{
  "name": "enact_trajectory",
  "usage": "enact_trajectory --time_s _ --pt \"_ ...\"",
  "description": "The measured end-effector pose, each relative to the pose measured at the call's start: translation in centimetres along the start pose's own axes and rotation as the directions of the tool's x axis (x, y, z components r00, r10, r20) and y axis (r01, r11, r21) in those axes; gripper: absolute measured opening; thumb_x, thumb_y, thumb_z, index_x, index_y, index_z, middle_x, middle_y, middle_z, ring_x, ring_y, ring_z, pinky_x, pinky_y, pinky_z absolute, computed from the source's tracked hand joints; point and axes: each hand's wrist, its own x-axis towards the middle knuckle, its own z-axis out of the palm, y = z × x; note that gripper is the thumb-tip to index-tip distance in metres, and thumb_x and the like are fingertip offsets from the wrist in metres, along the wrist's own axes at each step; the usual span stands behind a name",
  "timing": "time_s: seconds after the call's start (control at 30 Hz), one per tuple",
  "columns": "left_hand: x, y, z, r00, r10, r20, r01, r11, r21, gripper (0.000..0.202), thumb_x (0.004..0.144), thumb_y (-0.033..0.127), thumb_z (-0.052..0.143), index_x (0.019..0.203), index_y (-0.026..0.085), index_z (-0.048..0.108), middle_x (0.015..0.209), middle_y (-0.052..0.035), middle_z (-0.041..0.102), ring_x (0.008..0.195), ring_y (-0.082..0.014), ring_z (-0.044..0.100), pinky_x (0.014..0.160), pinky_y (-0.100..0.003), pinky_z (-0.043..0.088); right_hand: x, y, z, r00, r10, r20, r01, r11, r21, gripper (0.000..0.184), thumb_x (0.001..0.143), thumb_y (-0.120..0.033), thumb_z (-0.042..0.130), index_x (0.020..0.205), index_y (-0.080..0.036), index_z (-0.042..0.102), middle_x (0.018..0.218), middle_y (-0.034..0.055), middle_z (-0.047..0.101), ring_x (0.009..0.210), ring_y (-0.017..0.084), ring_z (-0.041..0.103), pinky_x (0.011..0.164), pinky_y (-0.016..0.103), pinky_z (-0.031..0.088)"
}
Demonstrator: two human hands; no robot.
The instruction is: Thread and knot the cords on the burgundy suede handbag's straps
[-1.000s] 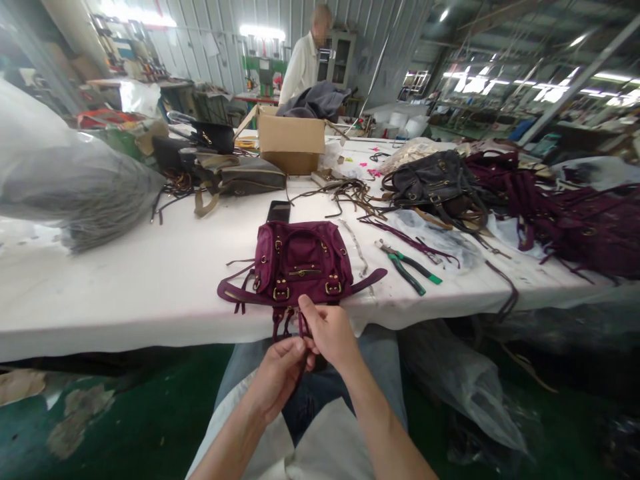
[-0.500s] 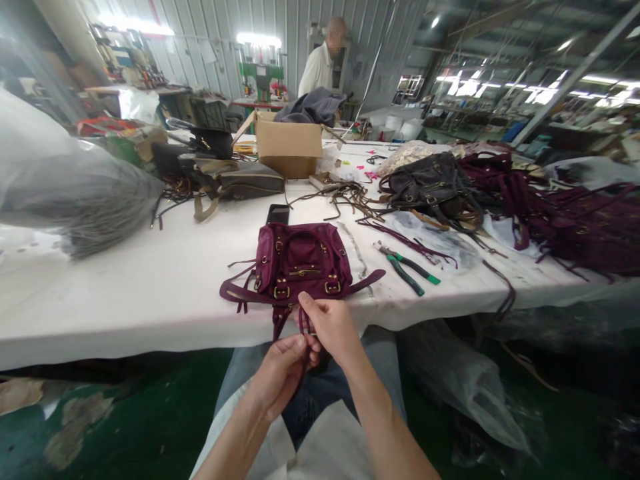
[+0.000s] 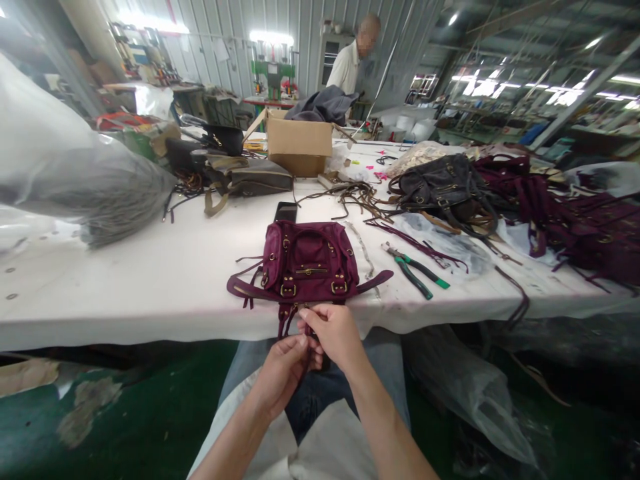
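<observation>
A burgundy handbag (image 3: 313, 253) with brass buckles and a short zip lies at the table's front edge, its straps spread to both sides. Thin burgundy leather cords (image 3: 286, 323) hang from it over the edge. My left hand (image 3: 287, 363) is closed in a pinch on a cord, just below the edge. Close above it, my right hand (image 3: 335, 333) pinches the same cord area, thumb and forefinger together. The fingers partly hide the cord between them.
Green-handled pliers (image 3: 415, 270) lie right of the bag, a phone (image 3: 285, 212) behind it. Farther off are a cardboard box (image 3: 300, 143), loose cords (image 3: 355, 193), a dark grey handbag (image 3: 435, 180) and burgundy bags (image 3: 575, 220). A plastic sack (image 3: 100, 173) stands left. A person (image 3: 347, 63) is beyond the table.
My right hand has moved slightly down, closer to my left hand, and its fingers have drawn in on the cord. The person behind has moved right. The whole view has shifted a little.
</observation>
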Motion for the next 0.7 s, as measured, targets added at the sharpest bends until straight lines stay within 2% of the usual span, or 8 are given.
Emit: enact_trajectory --time_s 0.1,0.17,0.27,0.4,0.6,0.7 --pt "-0.3 0.1 0.2 1.000 -0.018 0.026 0.018 1.000 -0.001 0.031 0.101 0.039 0.073 0.093 0.010 0.079 0.096 -0.0138 0.079 0.083 -0.0187 0.071 0.083 -0.031 0.055 0.1 0.2 -0.2 0.999 0.039 0.032 -0.041 0.997 0.064 0.033 0.087 -0.048 0.072 0.086 -0.016 0.080 0.079 0.0058 0.080 0.038 0.011 0.055 0.030 0.019 0.037" --pt "-0.4 0.0 0.3 0.999 -0.020 0.042 0.020 1.000 0.010 0.030 0.101 0.039 0.073 0.094 0.010 0.080 0.098 -0.0145 0.079 0.083 -0.0196 0.071 0.082 -0.031 0.055 0.1 0.1 -0.2 0.996 0.064 0.060 -0.070 0.991 0.114 0.033 0.084 -0.048 0.075 0.089 -0.015 0.080 0.083 0.0075 0.081 0.036 0.009 0.052 0.028 0.018 0.035" --pt "-0.5 -0.2 0.3 0.998 -0.005 0.062 0.004 1.000 0.011 0.028 0.102 0.037 0.072 0.097 0.010 0.080 0.101 -0.0135 0.078 0.084 -0.0182 0.070 0.080 -0.029 0.054 0.2 -0.3 -0.1 0.993 0.090 0.079 -0.103 0.978 0.182 0.033 0.080 -0.045 0.077 0.094 -0.015 0.080 0.087 0.0085 0.082 0.033 0.007 0.048 0.027 0.018 0.035" --pt "-0.4 -0.1 0.2 0.997 0.013 0.072 -0.013 1.000 0.003 0.028 0.103 0.035 0.070 0.099 0.009 0.081 0.098 -0.0119 0.075 0.082 -0.0157 0.066 0.079 -0.027 0.051 0.5 -0.4 0.0 0.995 0.068 0.066 -0.081 0.973 0.216 0.033 0.076 -0.041 0.078 0.096 -0.014 0.081 0.089 0.0102 0.082 0.037 0.008 0.052 0.029 0.019 0.038" --pt "-0.3 -0.1 0.0 0.997 0.010 0.079 -0.009 1.000 -0.014 0.026 0.097 0.035 0.079 0.104 0.010 0.081 0.089 -0.0085 0.070 0.079 -0.0138 0.060 0.075 -0.024 0.046 0.3 0.3 0.0 0.994 0.097 0.039 -0.103 0.972 0.209 0.042 0.077 -0.049 0.081 0.101 -0.014 0.081 0.089 0.0103 0.081 0.044 0.010 0.058 0.032 0.015 0.036" --pt "-0.3 -0.3 0.0 0.998 0.001 0.056 -0.002 1.000 0.005 0.026 0.096 0.035 0.080 0.101 0.009 0.082 0.088 -0.0083 0.070 0.077 -0.0121 0.059 0.075 -0.023 0.044 0.0 0.6 -0.1 0.996 0.048 0.072 -0.065 0.966 0.250 0.047 0.080 -0.053 0.083 0.107 -0.015 0.079 0.092 0.0091 0.080 0.043 0.007 0.054 0.034 0.016 0.037"
